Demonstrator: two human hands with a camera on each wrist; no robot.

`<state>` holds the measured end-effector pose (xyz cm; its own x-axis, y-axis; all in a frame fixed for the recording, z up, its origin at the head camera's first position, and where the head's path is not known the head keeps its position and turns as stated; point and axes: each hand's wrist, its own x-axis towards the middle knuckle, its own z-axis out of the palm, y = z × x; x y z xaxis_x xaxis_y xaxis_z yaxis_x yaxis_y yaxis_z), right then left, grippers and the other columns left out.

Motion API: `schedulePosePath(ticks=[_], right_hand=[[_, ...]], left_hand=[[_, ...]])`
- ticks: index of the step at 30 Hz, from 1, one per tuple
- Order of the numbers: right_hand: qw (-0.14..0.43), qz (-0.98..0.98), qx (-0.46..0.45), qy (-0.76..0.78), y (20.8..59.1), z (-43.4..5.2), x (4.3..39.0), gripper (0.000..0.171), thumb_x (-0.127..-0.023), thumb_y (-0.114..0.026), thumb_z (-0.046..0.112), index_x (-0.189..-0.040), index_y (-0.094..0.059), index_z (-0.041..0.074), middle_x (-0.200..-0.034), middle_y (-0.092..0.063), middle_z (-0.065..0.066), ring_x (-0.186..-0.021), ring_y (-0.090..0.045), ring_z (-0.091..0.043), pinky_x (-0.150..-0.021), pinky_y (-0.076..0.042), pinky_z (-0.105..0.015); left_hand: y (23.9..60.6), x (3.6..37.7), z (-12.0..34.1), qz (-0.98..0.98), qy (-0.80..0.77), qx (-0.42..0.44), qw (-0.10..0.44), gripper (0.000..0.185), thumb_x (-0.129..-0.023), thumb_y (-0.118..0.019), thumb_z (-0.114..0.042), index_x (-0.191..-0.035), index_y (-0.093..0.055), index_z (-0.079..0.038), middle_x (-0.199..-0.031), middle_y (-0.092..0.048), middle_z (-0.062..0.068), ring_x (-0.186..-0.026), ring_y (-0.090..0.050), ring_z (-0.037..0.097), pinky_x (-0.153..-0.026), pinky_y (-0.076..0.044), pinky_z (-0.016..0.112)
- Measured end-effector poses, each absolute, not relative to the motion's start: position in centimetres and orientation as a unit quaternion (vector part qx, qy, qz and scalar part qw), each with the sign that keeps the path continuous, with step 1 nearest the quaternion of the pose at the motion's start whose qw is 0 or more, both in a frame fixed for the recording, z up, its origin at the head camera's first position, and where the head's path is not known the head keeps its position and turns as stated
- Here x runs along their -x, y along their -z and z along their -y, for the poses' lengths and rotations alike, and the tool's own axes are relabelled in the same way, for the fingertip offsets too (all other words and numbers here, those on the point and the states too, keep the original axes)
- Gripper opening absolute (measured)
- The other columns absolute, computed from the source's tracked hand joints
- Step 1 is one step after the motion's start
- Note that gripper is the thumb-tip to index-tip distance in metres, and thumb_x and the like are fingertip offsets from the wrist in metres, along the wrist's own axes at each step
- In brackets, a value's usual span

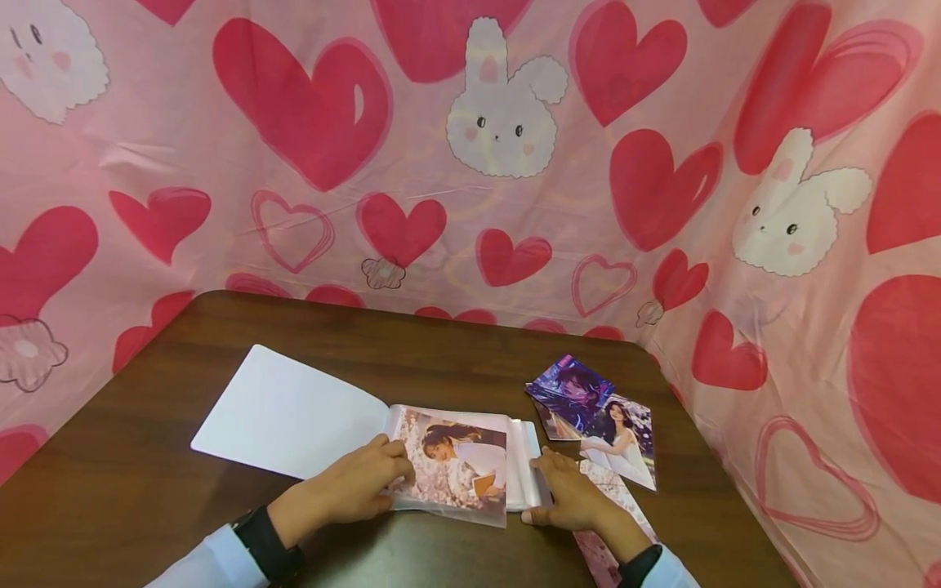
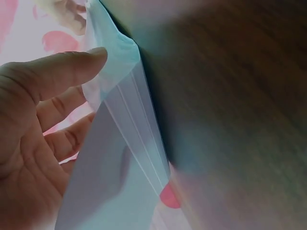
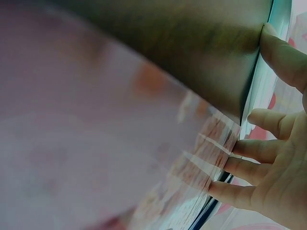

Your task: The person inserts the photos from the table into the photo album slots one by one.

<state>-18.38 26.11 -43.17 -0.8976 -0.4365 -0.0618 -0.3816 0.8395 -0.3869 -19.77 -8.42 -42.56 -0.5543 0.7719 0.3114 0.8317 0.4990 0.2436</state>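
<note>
A photo album [image 1: 294, 408] lies with its white cover folded out to the left. Its top clear sleeve holds a photo [image 1: 470, 457] of a person among pink blossoms, and the sleeve's lower right corner juts past the pages beneath. My left hand [image 1: 367, 482] holds the album near the spine, fingers bent over the sleeve and thumb at the near edge. In the left wrist view that thumb meets the stacked page edges [image 2: 136, 124]. On the right side, my right hand [image 1: 569, 490] touches the album's edge with spread, fairly straight fingers, its thumb near the front corner.
Loose photos lie right of the album: a purple one [image 1: 569, 388], one of a person in white [image 1: 625, 441], and a pink blossom print [image 1: 613, 490] partly under my right forearm. The brown table [image 1: 434, 343] ends at a pink heart-and-rabbit cloth [image 1: 412, 163].
</note>
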Motion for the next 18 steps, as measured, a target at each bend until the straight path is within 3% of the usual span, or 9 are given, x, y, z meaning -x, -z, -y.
schedulePosePath(ticks=[8, 18], right_hand=[[0.074, -0.956, 0.214, 0.186, 43.30, -26.15, 18.45, 0.073, -0.071, -0.078, 0.041, -0.121, -0.048, -0.003, -0.133, -0.033, -0.038, -0.121, -0.031, -0.052, -0.094, -0.027, -0.064], [0.064, -0.956, 0.215, 0.189, 43.35, -26.22, 18.41, 0.073, -0.070, -0.079, 0.040, -0.121, -0.049, -0.002, -0.132, -0.034, -0.038, -0.120, -0.032, -0.053, -0.093, -0.028, -0.065]], left_hand=[[42.33, 19.82, 8.25, 0.858, 0.214, 0.459, 0.082, 0.017, -0.071, -0.075, -0.009, -0.084, -0.065, -0.014, -0.084, -0.054, -0.005, -0.076, -0.044, 0.012, -0.064, -0.041, 0.024], [42.16, 20.00, 7.67, 0.818, 0.246, 0.493, 0.162, 0.022, -0.071, -0.073, -0.002, -0.090, -0.063, -0.010, -0.083, -0.058, -0.002, -0.072, -0.048, 0.008, -0.063, -0.044, 0.020]])
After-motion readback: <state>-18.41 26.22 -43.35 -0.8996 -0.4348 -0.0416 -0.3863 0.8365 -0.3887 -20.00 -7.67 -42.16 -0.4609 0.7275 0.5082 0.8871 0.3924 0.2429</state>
